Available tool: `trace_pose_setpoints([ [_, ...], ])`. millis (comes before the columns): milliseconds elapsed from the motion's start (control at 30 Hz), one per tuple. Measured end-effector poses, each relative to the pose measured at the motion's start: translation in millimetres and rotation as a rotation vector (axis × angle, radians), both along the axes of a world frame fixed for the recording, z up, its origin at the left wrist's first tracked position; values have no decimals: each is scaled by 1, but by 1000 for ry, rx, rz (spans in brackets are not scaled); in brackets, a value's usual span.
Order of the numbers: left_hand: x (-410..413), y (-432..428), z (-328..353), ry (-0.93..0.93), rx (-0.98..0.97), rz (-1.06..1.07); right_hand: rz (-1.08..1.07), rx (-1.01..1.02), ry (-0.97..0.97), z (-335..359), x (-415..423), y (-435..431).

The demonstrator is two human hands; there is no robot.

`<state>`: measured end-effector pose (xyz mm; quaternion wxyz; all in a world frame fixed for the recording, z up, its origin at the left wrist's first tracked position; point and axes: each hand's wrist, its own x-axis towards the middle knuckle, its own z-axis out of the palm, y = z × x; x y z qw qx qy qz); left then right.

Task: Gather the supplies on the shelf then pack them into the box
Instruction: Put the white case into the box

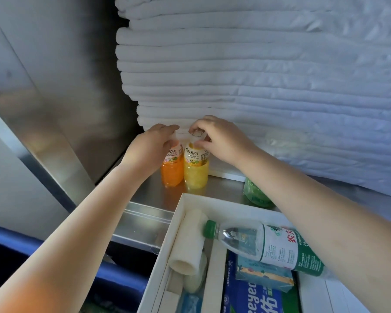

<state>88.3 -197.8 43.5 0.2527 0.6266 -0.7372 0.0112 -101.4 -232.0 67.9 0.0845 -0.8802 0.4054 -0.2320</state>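
White cardboard box (pixel 185 201) is partly packed: a water bottle (pixel 269 246), a paper roll (pixel 190 242) and packets lie inside. Remaining on the steel shelf (pixel 224 188): an orange bottle (pixel 172 171), a yellow bottle (pixel 195 175) and a green bottle (pixel 255 193). Left hand (pixel 152 143) grips the orange bottle's top; right hand (pixel 221 137) pinches the yellow bottle's cap. Neither appears lifted yet.

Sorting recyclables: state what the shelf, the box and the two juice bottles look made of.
Shelf: brushed metal, probably steel, with dull streaked reflections.
Box: matte white card, apparently, with thin flat walls.
Orange bottle and yellow bottle: translucent glossy plastic; the coloured drink shows through.
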Motion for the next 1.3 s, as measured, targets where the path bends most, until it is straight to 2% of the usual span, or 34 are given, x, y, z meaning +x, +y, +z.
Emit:
trace_pose_setpoints([
  [133, 6, -1, -3, 47, -11, 7, 0, -10, -34, -2, 8, -5],
  [233, 6, -1, -5, 48, -17, 7, -4, 84, -129, -6, -1, -5],
  [300, 5, -1, -6, 46, -16, 13, -81, 120, -140, -13, -16, -7],
  [367, 5, -2, -8, 54, -23, 12, -184, 110, 41, -25, -34, -9],
  [467, 5, -3, -9, 43, -40, 14, -208, 188, 497, -46, -49, -4],
  [533, 5, -2, -10, 39, -45, 15, -181, 231, 604, -55, -53, 2],
  [733, 3, 1, -11, 30, -64, 18, -129, 276, 647, -56, -64, 11],
  [1033, -7, 5, -15, 9, -77, 71, -159, 316, 716, -51, -75, 17],
  [1100, -7, 6, -15, 3, -75, 77, -193, 360, 687, -48, -80, 17],
  [1233, -7, 8, -19, 43, -58, 56, -326, 244, 681, -39, -96, 22],
  [1300, -8, 11, -23, 72, -80, 42, -356, 273, 685, -36, -104, 27],
])
